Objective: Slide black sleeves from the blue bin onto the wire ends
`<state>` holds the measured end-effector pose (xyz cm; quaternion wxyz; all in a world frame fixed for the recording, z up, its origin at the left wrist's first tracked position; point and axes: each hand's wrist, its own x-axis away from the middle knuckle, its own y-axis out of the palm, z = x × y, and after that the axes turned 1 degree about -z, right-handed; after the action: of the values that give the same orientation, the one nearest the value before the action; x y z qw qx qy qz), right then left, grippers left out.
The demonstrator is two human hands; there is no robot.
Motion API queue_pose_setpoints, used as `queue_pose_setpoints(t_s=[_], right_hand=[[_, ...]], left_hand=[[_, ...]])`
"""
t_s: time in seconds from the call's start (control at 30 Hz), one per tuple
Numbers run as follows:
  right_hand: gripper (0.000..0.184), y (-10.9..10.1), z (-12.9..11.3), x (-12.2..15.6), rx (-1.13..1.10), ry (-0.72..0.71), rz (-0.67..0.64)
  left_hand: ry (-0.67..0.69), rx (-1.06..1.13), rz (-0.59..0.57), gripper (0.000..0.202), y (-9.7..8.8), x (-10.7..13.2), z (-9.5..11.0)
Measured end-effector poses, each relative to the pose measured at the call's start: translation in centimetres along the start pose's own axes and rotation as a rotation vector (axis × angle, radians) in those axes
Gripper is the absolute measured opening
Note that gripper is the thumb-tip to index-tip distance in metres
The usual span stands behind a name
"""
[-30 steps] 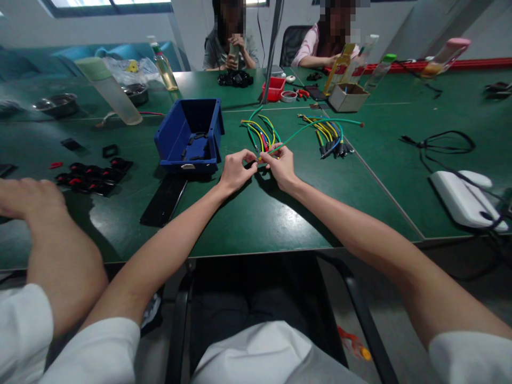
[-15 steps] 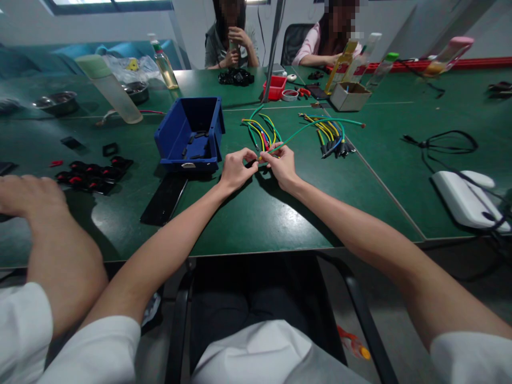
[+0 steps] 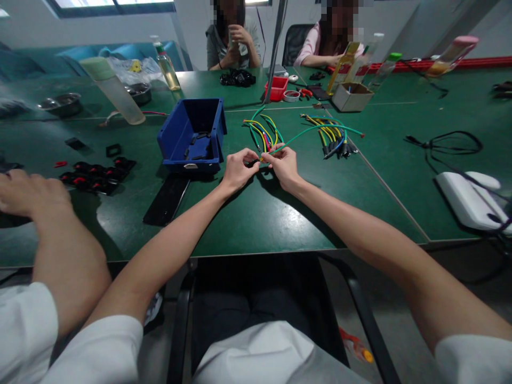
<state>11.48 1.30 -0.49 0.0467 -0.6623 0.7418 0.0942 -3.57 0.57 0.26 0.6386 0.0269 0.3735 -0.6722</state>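
Note:
My left hand (image 3: 239,172) pinches a small black sleeve (image 3: 252,162), largely hidden by the fingers. Close against it, my right hand (image 3: 285,167) is closed on a green wire (image 3: 310,129) whose free end arcs off to the right. The two fingertips meet where the wire's end and the sleeve come together; whether one sits inside the other is hidden. Just beyond my hands lie loose green, yellow, blue and red wires (image 3: 262,129). To their right rests a bundle of wires with black sleeved ends (image 3: 332,140).
A blue bin (image 3: 170,143) holding several black sleeves stands left of my hands, a black phone (image 3: 167,200) before it. Black parts (image 3: 98,175) and another person's arm (image 3: 66,234) are further left. Bottles and a cardboard box (image 3: 352,98) stand behind; a white device (image 3: 466,200) lies right.
The view has shifted slightly. Both hands keep their hold on the sleeve and green wire, with hardly any visible movement.

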Motion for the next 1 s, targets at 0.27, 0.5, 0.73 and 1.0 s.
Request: queue_pose_setpoints(t_s=[0.27,0.5,0.73,1.0], right_hand=[[0.032,0.0,-0.3,0.2,0.027,-0.009,-0.02],[0.033,0.0,-0.6,0.2,0.023,0.016,-0.018],[0.033,-0.1,-0.4,0.2,0.033,0.014,-0.019],[0.034,-0.3,-0.2,0.0,0.003,0.008,-0.026]], left_hand=[[-0.066,0.136,-0.014,0.012,0.6,0.0,-0.7],[-0.09,0.263,-0.035,0.018,0.6,-0.2,-0.9],[-0.144,0.351,-0.084,0.036,0.5,-0.3,-1.3],[-0.175,0.376,-0.063,0.034,0.6,-0.4,-1.3]])
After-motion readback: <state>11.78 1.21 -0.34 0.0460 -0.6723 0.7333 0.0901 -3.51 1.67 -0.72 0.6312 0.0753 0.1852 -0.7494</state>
